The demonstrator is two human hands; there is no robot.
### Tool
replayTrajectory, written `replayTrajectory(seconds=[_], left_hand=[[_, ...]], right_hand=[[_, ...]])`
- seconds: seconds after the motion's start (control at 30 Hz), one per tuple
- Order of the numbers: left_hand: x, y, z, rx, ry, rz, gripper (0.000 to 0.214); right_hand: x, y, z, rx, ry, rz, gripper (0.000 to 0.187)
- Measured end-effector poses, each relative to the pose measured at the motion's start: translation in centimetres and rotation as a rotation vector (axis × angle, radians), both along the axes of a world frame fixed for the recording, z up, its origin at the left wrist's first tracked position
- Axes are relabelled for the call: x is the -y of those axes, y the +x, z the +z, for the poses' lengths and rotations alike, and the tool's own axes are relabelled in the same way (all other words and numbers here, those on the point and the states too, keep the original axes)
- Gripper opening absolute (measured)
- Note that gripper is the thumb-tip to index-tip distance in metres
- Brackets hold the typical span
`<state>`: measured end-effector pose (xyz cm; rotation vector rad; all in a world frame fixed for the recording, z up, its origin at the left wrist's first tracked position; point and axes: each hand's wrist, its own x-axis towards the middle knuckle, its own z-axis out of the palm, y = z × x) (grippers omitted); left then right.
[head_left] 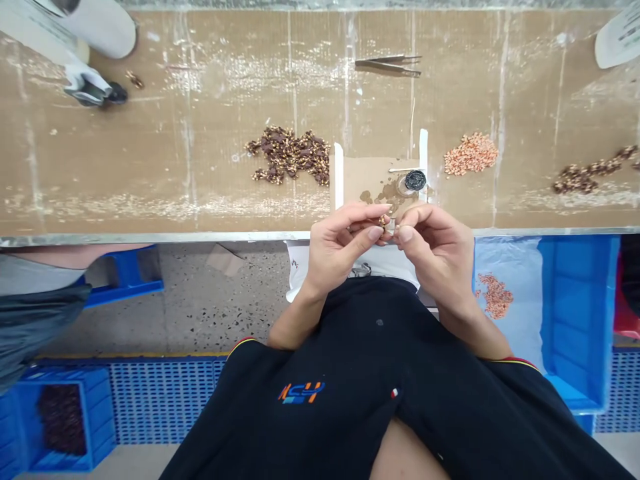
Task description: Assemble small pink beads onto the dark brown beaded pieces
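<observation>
My left hand pinches a small brown-and-gold part between thumb and fingers, just past the table's front edge. Close beside it, my right hand has thumb and forefinger pressed together at that part; what they hold is too small to make out. Beyond the hands lies a stained cardboard sheet between two white strips. On it stand a small black-topped jar and a thin white stick. A pile of brown-and-gold parts lies to the left, a heap of small orange-pink pieces to the right.
Metal tweezers lie farther back. More brown-and-gold parts are at the far right. A grey-gloved hand of another person rests at the left. Below the table stands a blue crate at the right, with another blue crate at lower left.
</observation>
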<state>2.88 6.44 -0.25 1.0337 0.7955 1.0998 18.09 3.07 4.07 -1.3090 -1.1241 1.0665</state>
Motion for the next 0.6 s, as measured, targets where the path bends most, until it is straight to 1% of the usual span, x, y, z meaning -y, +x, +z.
replayTrajectory(seconds=[0.07, 0.13, 0.27, 0.33, 0.4, 0.5, 0.6], left_hand=[[0.07, 0.06, -0.19, -0.004, -0.013, -0.004, 0.040], [0.15, 0.09, -0.28, -0.006, -0.016, 0.000, 0.039], [0.21, 0.09, -0.11, 0.051, 0.040, 0.034, 0.022], [0.18, 0.05, 0.02, 0.064, 0.056, 0.045, 0.018], [0.17, -0.02, 0.11, 0.038, 0.047, 0.045, 0.023], [0.19, -0.09, 0.09, -0.041, 0.018, 0.050, 0.035], [0.26, -0.06, -0.05, -0.053, 0.033, 0.059, 0.037]], right_hand=[[0.16, -0.14, 0.21, 0.051, -0.020, -0.003, 0.039], [0.21, -0.27, 0.25, 0.085, -0.039, 0.001, 0.032], [0.07, -0.50, 0.24, 0.133, -0.052, 0.011, 0.022], [-0.03, -0.61, 0.28, 0.134, -0.044, 0.017, 0.019], [-0.11, -0.71, 0.30, 0.131, -0.036, 0.022, 0.016], [-0.15, -0.84, 0.29, 0.136, -0.052, 0.024, 0.015], [-0.10, -0.88, 0.27, 0.133, -0.076, 0.022, 0.016]])
